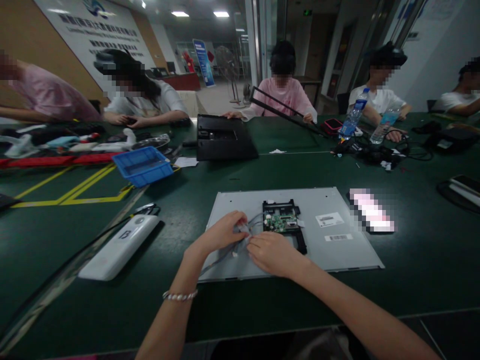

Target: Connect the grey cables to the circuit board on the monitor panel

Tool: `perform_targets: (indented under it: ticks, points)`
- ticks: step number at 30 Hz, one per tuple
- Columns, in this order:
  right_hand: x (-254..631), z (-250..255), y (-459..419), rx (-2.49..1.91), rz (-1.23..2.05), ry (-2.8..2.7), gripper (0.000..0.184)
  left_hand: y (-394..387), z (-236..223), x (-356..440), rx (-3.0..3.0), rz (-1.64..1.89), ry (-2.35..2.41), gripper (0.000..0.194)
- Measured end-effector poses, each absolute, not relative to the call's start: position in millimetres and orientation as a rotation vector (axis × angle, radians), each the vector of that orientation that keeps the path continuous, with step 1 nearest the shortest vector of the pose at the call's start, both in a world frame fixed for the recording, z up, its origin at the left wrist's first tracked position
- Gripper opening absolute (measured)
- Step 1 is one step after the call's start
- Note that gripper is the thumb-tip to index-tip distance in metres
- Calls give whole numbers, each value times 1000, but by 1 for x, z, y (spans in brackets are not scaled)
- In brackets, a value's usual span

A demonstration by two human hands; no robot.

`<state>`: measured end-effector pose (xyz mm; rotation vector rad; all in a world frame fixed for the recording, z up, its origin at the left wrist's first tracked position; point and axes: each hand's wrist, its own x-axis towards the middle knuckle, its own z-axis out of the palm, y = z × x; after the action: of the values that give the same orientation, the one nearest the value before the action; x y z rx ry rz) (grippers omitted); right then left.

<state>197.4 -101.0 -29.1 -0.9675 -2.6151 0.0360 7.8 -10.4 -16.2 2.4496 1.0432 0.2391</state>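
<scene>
A grey metal monitor back panel (337, 245) lies flat on the dark green table in front of me. A green circuit board (280, 221) in a black frame sits at its middle. My left hand (221, 234) is curled, pinching a bundle of grey cables (240, 237) left of the board. My right hand (272, 252) lies with fingers bent, gripping the same cables just below the board. White labels (329, 220) are stuck on the panel to the right.
A white power-bank-like device (120, 246) lies at the left. A blue plastic bin (143, 165), a black monitor shell (223, 137), water bottles (354, 117) and tangled cables (375, 152) sit farther back. Several other people work around the table. A phone (371, 210) lies right of the panel.
</scene>
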Motion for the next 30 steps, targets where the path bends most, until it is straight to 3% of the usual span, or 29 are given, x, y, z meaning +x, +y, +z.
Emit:
perform_targets:
  ticks: [30]
  points:
    - [193,-20,-103,-986,119,-2548,22,-20,-14,24,2643,289,1125,5]
